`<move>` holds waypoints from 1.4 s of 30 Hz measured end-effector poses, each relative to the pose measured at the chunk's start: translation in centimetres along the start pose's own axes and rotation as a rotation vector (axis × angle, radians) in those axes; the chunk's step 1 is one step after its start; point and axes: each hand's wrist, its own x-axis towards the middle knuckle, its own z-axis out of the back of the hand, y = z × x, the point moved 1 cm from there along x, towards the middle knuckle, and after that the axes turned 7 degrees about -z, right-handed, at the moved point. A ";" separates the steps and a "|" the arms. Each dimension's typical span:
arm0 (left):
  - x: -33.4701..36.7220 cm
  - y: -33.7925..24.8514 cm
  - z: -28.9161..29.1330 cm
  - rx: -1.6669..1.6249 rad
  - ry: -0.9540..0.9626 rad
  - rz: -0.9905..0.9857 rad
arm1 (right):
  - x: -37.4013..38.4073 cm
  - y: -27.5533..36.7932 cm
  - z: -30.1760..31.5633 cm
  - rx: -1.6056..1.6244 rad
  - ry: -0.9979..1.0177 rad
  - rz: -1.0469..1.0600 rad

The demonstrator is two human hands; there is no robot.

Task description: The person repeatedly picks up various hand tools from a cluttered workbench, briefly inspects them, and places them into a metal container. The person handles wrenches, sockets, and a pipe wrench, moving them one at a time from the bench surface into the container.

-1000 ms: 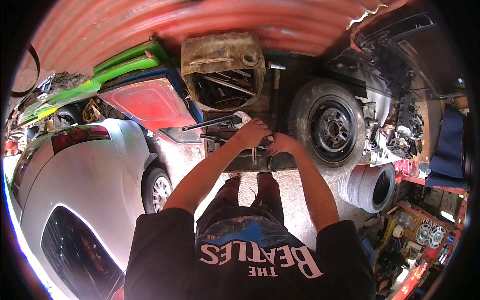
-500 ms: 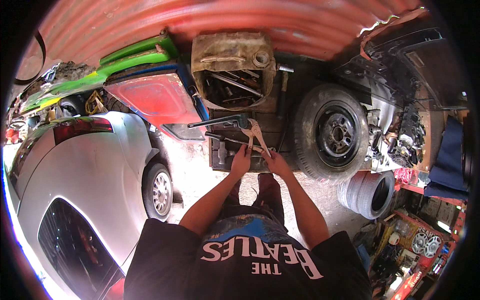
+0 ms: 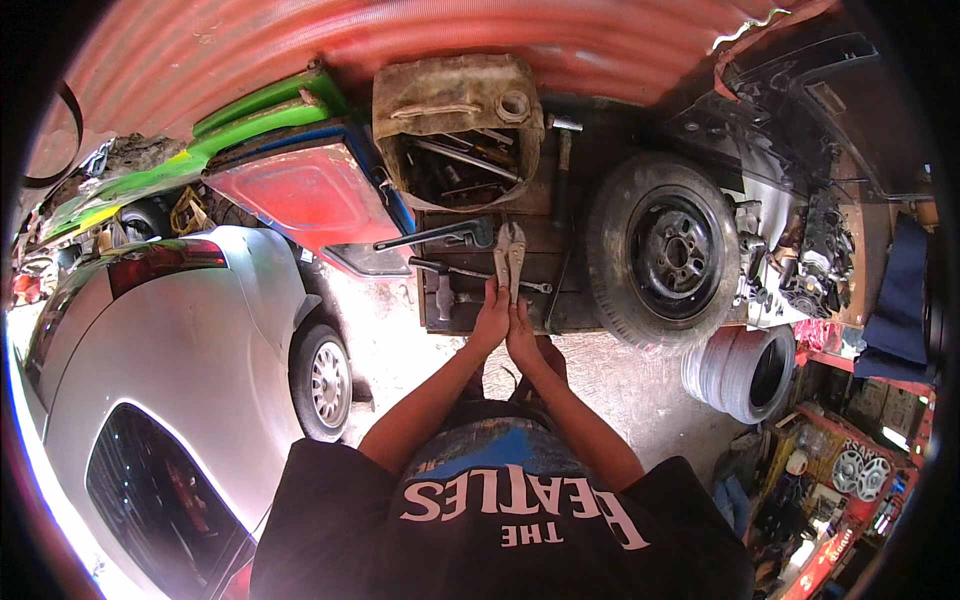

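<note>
A pair of locking pliers point(image 3: 509, 255) points away from me over the wooden bench, jaws at the far end and handles close together. My left hand point(image 3: 491, 318) is closed round the left handle. My right hand point(image 3: 522, 332) is closed on the right handle, nearly touching the left. Beyond and left of the pliers lies a dark pipe wrench point(image 3: 440, 236). A hammer point(image 3: 444, 297) rests on the bench left of my hands. A long steel bar with a socket-like end point(image 3: 540, 288) passes behind the pliers.
A cut-open jerrycan point(image 3: 455, 95) full of tools stands at the back, with another hammer point(image 3: 563, 160) right of it. A wheel with tyre point(image 3: 655, 260) lies on the bench's right. Loose tyres point(image 3: 740, 375) are beside the bench; a silver car point(image 3: 190, 340) stands left.
The pliers' handles, spread apart before, have come together as my hands moved toward each other. The pliers now point straighter ahead.
</note>
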 end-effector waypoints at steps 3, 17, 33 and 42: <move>-0.3 -1.4 0.3 0.089 0.134 -0.061 | 0.1 -0.8 -0.5 0.367 0.051 -0.053; 0.7 -3.5 3.3 0.426 0.141 -0.356 | 7.4 5.6 6.7 1.218 0.274 -0.381; 13.7 -9.8 14.8 1.290 0.034 -0.669 | 20.8 23.4 6.9 -0.442 0.108 0.191; 14.5 -10.7 13.6 1.304 0.115 -0.603 | 34.2 19.2 4.5 -0.934 -0.416 0.656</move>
